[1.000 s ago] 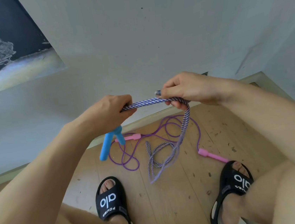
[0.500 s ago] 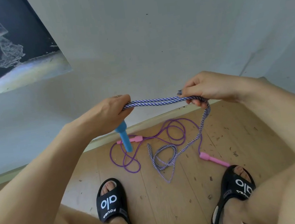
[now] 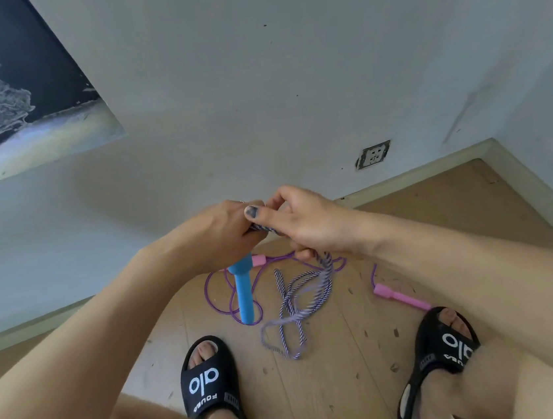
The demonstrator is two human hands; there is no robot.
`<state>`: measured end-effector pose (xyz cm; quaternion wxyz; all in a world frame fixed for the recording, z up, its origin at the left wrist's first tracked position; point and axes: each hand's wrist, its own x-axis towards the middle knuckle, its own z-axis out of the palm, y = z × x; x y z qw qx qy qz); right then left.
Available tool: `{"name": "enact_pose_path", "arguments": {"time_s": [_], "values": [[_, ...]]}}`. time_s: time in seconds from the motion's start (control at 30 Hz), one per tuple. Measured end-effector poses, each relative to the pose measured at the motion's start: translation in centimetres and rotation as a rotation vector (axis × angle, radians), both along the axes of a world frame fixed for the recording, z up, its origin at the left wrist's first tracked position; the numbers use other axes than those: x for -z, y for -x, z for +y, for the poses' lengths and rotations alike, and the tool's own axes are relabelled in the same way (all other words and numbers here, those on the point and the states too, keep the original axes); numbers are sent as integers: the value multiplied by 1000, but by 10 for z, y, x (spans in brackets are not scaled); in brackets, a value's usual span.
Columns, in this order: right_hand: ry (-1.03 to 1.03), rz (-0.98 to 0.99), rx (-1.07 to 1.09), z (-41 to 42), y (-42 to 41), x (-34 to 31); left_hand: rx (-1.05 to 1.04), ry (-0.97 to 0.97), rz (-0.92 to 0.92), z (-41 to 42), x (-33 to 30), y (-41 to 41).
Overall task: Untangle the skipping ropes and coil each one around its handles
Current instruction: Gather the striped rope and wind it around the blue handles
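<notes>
Wooden floor (image 3: 323, 393), striped rope (image 3: 295, 296) dangling, blurred

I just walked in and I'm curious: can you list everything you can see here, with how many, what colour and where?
Striped rope: one, purple-white, hanging from both hands to the floor.
Blue handle: one, hanging below the left hand.
Thin rope: one, purple, loose on the floor.
Pink handles: two, on the floor.
Wall socket: one, grey, low on the wall.
Slippers: two, black, on the feet.
Left hand, right hand: both gripping the striped rope.
</notes>
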<state>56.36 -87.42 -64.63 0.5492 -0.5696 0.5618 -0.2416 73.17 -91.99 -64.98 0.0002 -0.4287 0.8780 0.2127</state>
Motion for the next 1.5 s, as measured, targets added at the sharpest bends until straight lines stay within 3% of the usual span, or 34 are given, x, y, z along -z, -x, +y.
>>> {"name": "enact_pose_path", "arguments": {"time_s": [0.1,0.17,0.33,0.53,0.67,0.8,0.87,0.97,1.03,1.27,1.5], "values": [[153,210,1,-8,0,1,19,29,-33,-3,1,-3],[174,195,42,-16,7,-3,44,77,15,-3,-1,-2],[-8,-336,189,-20,20,-17,93,167,292,-3,-4,4],[-33,-492,222,-18,26,-31,25,181,473,-3,-6,13],[9,-382,257,-22,40,-36,-10,76,445,-1,-12,10],[190,239,106,-23,51,-30,5,111,284,1,-11,6],[193,382,87,-18,43,-22,-3,129,186,4,-10,7],[94,140,122,-7,18,-11,-5,115,131,8,-12,13],[67,20,208,0,1,-5,28,83,210,11,-13,16],[102,32,326,16,-14,1,19,123,279,15,-7,18],[311,133,443,9,-11,9,-102,44,377,21,-13,25]]}}
